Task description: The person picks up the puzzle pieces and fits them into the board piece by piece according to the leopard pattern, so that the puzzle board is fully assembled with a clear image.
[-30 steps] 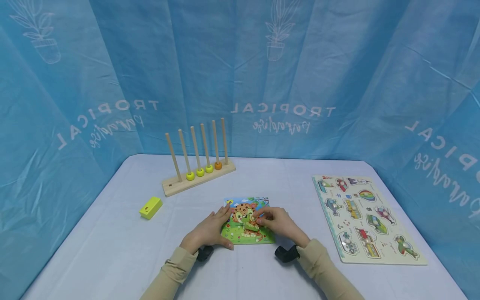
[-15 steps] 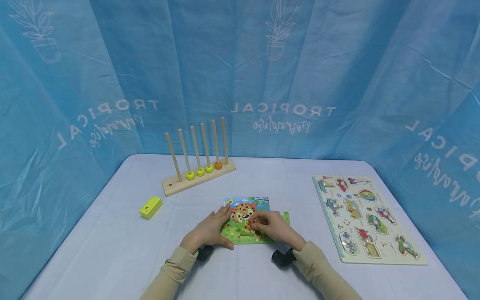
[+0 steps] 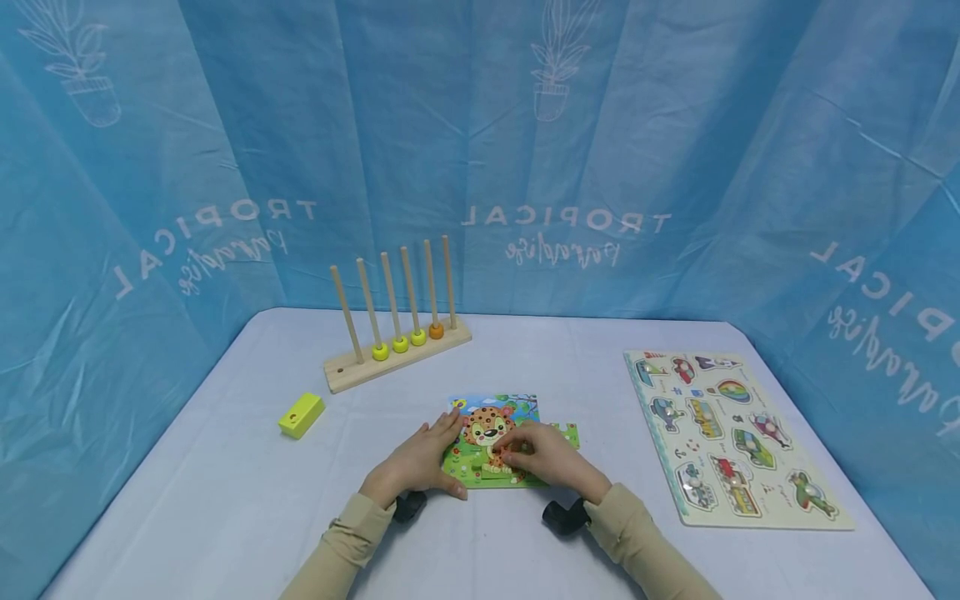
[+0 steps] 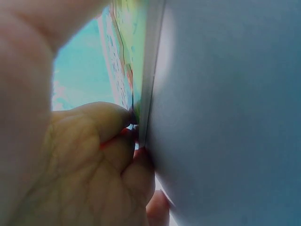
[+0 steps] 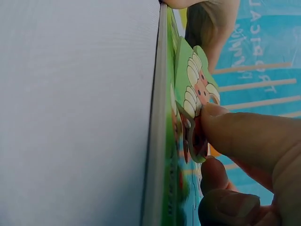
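Note:
A leopard jigsaw puzzle (image 3: 459, 477) lies in front of me on the table, its green lower part and blue sky showing. My right hand (image 3: 547, 454) pinches a puzzle piece (image 5: 195, 84) with the leopard's paws on green, between thumb and fingertips. In the right wrist view the piece stands tilted close over the board. My left hand (image 3: 422, 460) rests at the board's left side, fingers spread on its upper left edge and thumb by the lower left corner. The left wrist view shows fingertips at the board's edge (image 4: 149, 70). Another green puzzle piece (image 3: 572, 434) lies just right of the board.
At the back left stands a wooden peg rack (image 3: 341, 382) with several yellow beads and an orange one. A yellow block (image 3: 302, 416) lies left of my left hand. On the right is a large vehicle puzzle board (image 3: 712, 517). Blue curtains (image 3: 480, 167) surround the white table (image 3: 187, 500).
My right hand has shifted left and slightly down with the paw piece, now over the board's lower middle. The green piece right of the board has come into view. My left hand has stayed put.

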The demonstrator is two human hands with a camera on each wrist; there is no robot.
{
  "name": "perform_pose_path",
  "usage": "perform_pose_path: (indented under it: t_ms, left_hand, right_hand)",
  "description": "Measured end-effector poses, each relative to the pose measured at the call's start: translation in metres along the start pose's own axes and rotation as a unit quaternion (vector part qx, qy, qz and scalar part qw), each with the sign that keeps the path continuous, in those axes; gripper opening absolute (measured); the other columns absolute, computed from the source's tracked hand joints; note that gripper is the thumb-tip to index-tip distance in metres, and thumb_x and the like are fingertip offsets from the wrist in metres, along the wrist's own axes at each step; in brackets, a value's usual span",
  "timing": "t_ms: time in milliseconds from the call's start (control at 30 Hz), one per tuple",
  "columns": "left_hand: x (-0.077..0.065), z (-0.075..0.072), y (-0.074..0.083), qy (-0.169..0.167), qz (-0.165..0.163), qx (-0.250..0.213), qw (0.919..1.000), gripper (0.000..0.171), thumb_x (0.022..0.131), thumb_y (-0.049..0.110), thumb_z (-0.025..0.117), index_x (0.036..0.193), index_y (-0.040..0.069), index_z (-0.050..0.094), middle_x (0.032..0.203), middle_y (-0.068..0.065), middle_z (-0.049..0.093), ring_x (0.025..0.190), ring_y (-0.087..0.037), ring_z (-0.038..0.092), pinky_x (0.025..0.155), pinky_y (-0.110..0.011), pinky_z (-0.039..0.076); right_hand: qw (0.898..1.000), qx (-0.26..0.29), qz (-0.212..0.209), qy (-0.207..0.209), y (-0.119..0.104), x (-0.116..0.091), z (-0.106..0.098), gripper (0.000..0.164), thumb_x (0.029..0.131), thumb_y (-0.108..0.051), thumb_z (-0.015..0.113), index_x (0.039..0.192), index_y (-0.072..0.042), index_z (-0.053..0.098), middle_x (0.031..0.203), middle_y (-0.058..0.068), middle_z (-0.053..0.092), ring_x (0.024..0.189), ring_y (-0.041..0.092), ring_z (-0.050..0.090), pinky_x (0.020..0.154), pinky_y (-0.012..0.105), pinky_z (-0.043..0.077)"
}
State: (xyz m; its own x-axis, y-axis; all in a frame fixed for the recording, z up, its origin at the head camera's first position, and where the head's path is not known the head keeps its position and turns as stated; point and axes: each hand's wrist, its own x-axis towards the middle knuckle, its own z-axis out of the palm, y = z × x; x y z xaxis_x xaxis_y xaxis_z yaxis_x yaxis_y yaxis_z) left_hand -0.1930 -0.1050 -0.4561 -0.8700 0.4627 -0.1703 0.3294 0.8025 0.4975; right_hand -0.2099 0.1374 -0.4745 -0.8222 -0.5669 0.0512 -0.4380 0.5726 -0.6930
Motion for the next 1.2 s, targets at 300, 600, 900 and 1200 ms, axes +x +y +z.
perform_pose_path:
  t_ms: [300, 600, 900, 1200]
  left_hand:
    - [-0.001, 0.001, -0.001, 0.001, 0.006, -0.010, 0.9999, 0.113, 0.067, 0.041, 0.086, 0.152, -0.001, 0.023, 0.162, -0.017, 0.015, 0.149, -0.036, 0.017, 0.123, -0.053, 0.018]
    - [0.000, 0.002, -0.002, 0.002, 0.007, -0.007, 1.0000, 0.114, 0.067, 0.041, 0.086, 0.153, 0.000, 0.023, 0.162, -0.017, 0.015, 0.150, -0.035, 0.017, 0.122, -0.053, 0.019]
    - [-0.002, 0.000, -0.001, -0.001, 0.003, -0.005, 1.0000, 0.113, 0.067, 0.040, 0.086, 0.152, 0.000, 0.024, 0.162, -0.016, 0.016, 0.150, -0.035, 0.018, 0.123, -0.052, 0.018]
    - [-0.001, 0.000, -0.001, 0.000, 0.004, -0.005, 1.0000, 0.114, 0.067, 0.041, 0.086, 0.153, 0.000, 0.023, 0.162, -0.017, 0.016, 0.150, -0.035, 0.018, 0.123, -0.053, 0.018]
  right_hand:
    - [0.999, -0.035, 0.008, 0.002, -0.001, 0.000, 0.003, 0.023, 0.088, -0.018, 0.071, 0.111, -0.017, 0.072, 0.094, -0.003, 0.061, 0.080, 0.008, 0.054, 0.066, 0.021, 0.046]
    - [0.999, -0.042, -0.002, 0.005, 0.000, -0.001, 0.003, 0.023, 0.086, -0.018, 0.074, 0.108, -0.018, 0.072, 0.094, -0.003, 0.062, 0.082, 0.011, 0.057, 0.067, 0.023, 0.047]
    - [0.999, -0.033, -0.005, 0.005, 0.000, 0.000, 0.003, 0.024, 0.085, -0.017, 0.074, 0.109, -0.018, 0.072, 0.095, -0.002, 0.063, 0.082, 0.011, 0.056, 0.067, 0.022, 0.046]
    - [0.996, 0.083, 0.026, -0.028, 0.012, -0.002, -0.015, 0.022, 0.096, -0.020, 0.061, 0.116, -0.014, 0.068, 0.091, 0.002, 0.066, 0.073, 0.009, 0.059, 0.061, 0.022, 0.050]
